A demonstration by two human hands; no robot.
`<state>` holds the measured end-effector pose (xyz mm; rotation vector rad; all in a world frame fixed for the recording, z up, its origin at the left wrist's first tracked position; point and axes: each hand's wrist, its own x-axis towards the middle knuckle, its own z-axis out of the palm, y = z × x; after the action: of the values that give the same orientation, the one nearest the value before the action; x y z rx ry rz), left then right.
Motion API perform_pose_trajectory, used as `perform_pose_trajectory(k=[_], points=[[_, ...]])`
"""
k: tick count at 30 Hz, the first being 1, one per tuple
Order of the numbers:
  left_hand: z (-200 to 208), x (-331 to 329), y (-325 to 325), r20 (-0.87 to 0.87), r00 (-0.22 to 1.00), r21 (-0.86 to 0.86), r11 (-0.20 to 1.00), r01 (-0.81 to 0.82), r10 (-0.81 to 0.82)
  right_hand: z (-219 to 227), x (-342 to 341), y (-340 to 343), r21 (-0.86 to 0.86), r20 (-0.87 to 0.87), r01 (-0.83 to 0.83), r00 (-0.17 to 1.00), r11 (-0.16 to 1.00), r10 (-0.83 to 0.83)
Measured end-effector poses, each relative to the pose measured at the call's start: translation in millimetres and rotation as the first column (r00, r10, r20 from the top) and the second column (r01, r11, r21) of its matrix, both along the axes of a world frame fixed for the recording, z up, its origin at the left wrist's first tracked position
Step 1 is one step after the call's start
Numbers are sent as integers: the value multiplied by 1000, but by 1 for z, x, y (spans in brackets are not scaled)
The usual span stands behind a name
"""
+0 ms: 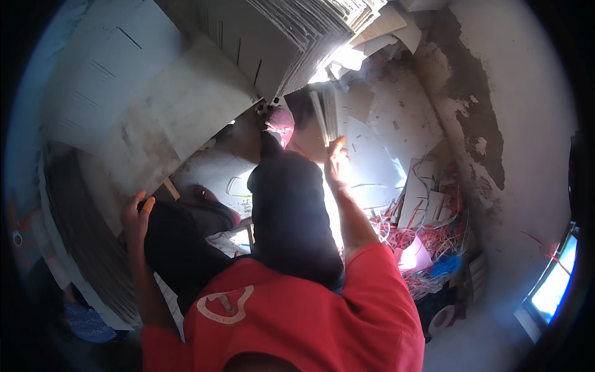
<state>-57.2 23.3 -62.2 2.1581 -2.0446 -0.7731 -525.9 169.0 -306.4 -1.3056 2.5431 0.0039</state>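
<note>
My right hand (336, 164) is closed round the lower end of a bundle of thin pale strips (326, 115), which look like cardboard and stand upright above my fist. My left hand (136, 216), with an orange band on one finger, lies beside my left knee at the near edge of a large flat cardboard sheet (204, 87). Its fingers are slightly apart and no held thing shows in them. That sheet tops a tall stack of sheets (93, 235) at the left.
Another thick stack of slotted cardboard (279, 46) stands ahead. To the right lies a heap of red and white plastic strapping (434, 229) with a blue plastic piece (445, 266) and a tape roll (441, 317). A peeling wall (514, 124) bounds the right side.
</note>
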Motion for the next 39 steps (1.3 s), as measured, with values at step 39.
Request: perform_pose_trajectory(k=[39], points=[[11, 23, 31, 53, 965, -427, 868, 253, -255, 400, 51, -150, -803, 55, -323, 797, 501, 601]])
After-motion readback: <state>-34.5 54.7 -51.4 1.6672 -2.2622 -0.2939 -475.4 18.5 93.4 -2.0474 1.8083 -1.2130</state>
